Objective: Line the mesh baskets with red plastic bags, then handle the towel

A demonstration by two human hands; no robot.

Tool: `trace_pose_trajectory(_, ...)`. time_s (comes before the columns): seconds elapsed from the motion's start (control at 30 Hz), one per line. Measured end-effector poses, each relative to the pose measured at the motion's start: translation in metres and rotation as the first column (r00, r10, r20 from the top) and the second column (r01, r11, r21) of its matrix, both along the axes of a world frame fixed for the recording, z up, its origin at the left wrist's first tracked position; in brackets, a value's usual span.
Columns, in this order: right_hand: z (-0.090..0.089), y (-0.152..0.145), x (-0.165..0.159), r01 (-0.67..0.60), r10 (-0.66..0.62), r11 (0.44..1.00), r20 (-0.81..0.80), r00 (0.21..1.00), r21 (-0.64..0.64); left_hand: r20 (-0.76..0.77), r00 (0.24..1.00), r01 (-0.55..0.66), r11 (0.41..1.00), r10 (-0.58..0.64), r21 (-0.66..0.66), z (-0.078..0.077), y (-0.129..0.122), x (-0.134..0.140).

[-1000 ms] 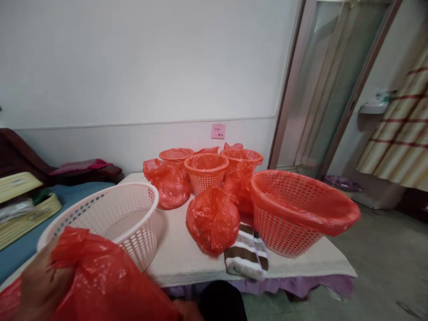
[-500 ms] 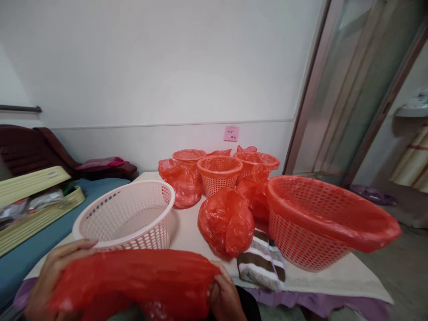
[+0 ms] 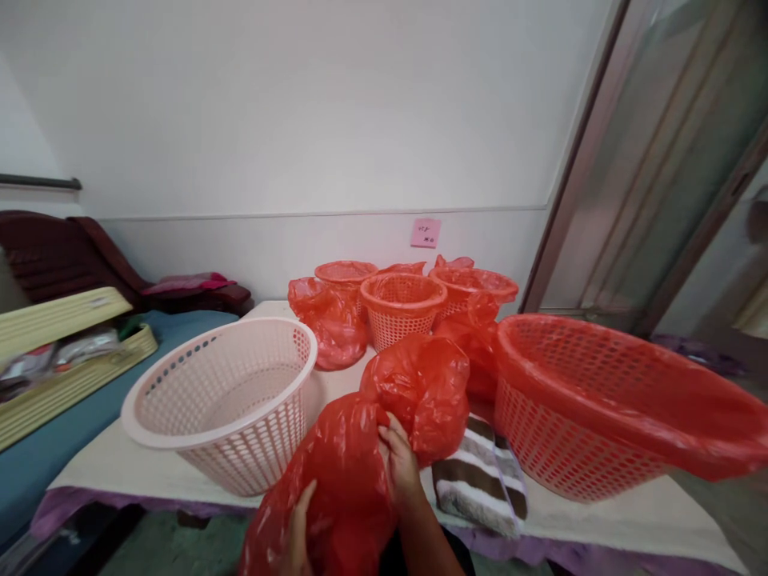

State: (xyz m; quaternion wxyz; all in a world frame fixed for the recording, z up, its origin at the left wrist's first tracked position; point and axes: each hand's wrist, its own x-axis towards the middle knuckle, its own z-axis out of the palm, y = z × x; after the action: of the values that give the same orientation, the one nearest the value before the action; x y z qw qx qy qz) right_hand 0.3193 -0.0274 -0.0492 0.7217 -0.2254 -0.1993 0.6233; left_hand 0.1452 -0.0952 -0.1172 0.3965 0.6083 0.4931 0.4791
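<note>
Both my hands hold one red plastic bag (image 3: 339, 496) at the table's near edge. My left hand (image 3: 300, 532) grips its lower part, fingers pressed into the plastic. My right hand (image 3: 399, 464) pinches its upper right side. Just left of the bag stands a pale pink perforated basket (image 3: 222, 400) with nothing in it. A bunched red bag (image 3: 426, 384) lies right behind my right hand. A large red basket (image 3: 600, 416) lined with a red bag sits to the right.
Small orange baskets (image 3: 402, 308) and more red bags (image 3: 330, 320) stand at the table's back by the wall. A brown-and-white striped towel (image 3: 480, 480) lies near the front edge. A yellow box (image 3: 60, 352) rests on a blue surface at left. A glass door is at right.
The red bag was stretched wide between my hands; now it is gathered upright and both hands have come close together at centre. The view shifted slightly right.
</note>
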Motion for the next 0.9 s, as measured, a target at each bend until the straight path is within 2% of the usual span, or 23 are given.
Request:
trace_pose_trajectory(0.17, -0.006, -0.004, -0.008, -0.144, 0.134, 0.988, 0.145, 0.980, 0.059, -0.049, 0.998, -0.046, 0.999, 0.046, 0.011, 0.013, 0.041, 0.040)
trace_pose_trajectory(0.27, -0.014, -0.004, -0.006, -0.160, 0.119, 0.984, 0.380, 0.917, 0.079, -0.023, 0.993, -0.116, 0.993, 0.117, 0.020, 0.020, 0.066, 0.051)
trace_pose_trajectory(0.33, -0.019, -0.002, 0.000, -0.127, 0.049, 0.986, 0.533, 0.845, 0.111, -0.009, 0.991, -0.136, 0.990, 0.136, 0.034, 0.026, 0.083, 0.054)
trace_pose_trajectory(0.47, -0.028, 0.004, 0.011, -0.050, -0.071, 0.986, 0.674, 0.736, 0.159, -0.001, 0.988, -0.156, 0.986, 0.157, 0.054, 0.045, 0.116, 0.057)
trace_pose_trajectory(0.53, -0.033, 0.007, 0.015, 0.044, -0.101, 0.994, 0.707, 0.700, 0.099, -0.006, 0.983, -0.183, 0.980, 0.184, 0.074, 0.052, 0.132, 0.062)
trace_pose_trajectory(0.6, -0.040, 0.011, 0.017, 0.134, -0.105, 0.991, 0.697, 0.710, 0.013, -0.038, 0.979, -0.195, 0.975, 0.200, 0.107, 0.055, 0.148, 0.069)
trace_pose_trajectory(0.7, -0.050, 0.017, 0.017, 0.182, -0.100, 0.982, 0.667, 0.738, -0.054, -0.130, 0.978, -0.140, 0.977, 0.162, 0.162, 0.046, 0.169, 0.083)
trace_pose_trajectory(0.83, -0.056, 0.020, 0.016, 0.251, -0.127, 0.962, 0.640, 0.757, -0.106, -0.243, 0.967, -0.040, 0.984, 0.082, 0.173, 0.017, 0.191, 0.101)
trace_pose_trajectory(0.9, -0.056, 0.019, 0.017, 0.237, -0.099, 0.962, 0.636, 0.766, -0.135, -0.275, 0.959, -0.016, 0.986, 0.062, 0.166, 0.004, 0.200, 0.105)
